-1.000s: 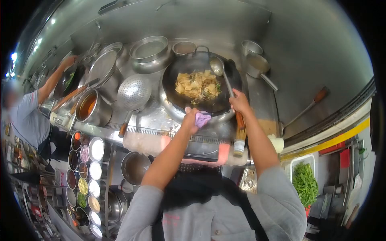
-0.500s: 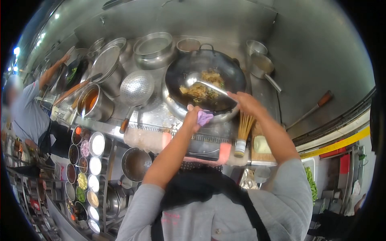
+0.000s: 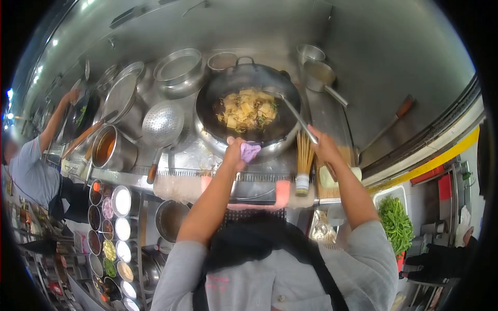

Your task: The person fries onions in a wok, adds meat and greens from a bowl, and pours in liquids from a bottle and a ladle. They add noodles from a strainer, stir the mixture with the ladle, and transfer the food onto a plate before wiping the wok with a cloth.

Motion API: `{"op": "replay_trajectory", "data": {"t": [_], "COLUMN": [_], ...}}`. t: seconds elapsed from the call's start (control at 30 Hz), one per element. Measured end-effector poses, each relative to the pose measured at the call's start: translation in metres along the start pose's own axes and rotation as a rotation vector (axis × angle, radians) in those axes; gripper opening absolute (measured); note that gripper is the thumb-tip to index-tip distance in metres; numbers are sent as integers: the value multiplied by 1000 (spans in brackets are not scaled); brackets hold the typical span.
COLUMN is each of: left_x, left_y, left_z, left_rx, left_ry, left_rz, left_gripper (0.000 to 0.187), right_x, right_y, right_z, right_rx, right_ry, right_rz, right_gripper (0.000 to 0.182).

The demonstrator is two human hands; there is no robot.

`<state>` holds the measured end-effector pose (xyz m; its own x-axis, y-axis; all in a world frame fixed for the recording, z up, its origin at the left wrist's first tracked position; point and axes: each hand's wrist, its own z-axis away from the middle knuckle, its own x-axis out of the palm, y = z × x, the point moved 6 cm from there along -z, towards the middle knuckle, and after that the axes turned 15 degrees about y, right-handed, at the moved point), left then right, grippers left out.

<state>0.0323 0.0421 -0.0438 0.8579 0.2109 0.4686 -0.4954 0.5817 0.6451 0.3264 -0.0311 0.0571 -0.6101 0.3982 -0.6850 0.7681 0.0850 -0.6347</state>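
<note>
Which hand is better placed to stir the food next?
Probably the right hand: it grips the ladle extending into the wok; the left hand holds a purple cloth at its near rim.

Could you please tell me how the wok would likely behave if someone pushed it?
The wok would probably rock or swivel before sliding, since its rounded bowl sits in a raised metal ring. Its dark wall looks like metal, so it should hardly flex. The food would likely shift, as it lies in a loose heap.
</note>
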Motion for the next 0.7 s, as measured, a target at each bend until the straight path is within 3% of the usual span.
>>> {"op": "replay_trajectory", "data": {"t": [0.1,0.17,0.27,0.47,0.57,0.7], "left_x": [-3,-3,-6,-5,-6,-6], "left_y": [-4,-6,-5,-6,-5,-5], "left_z": [-8,-15,-10,-10,-12,-11], "left_rx": [-26,-27,-15,-42,-41,-19], "left_ry": [-13,-23,-3,7,11,2], "left_rz": [5,10,5,-2,-14,1], "left_gripper": [23,23,23,22,23,23], "right_x": [3,9,1,-11,-19,-47], "right_y": [-2,-4,-15,2,18,62], "right_z": [-2,10,17,39,54,62], "right_rx": [176,412,540,568,500,172], "right_ry": [-46,-54,-43,43,142,256], "right_rz": [-169,-498,-650,-849,-694,97], "right_gripper": [66,69,71,71,69,66]}}
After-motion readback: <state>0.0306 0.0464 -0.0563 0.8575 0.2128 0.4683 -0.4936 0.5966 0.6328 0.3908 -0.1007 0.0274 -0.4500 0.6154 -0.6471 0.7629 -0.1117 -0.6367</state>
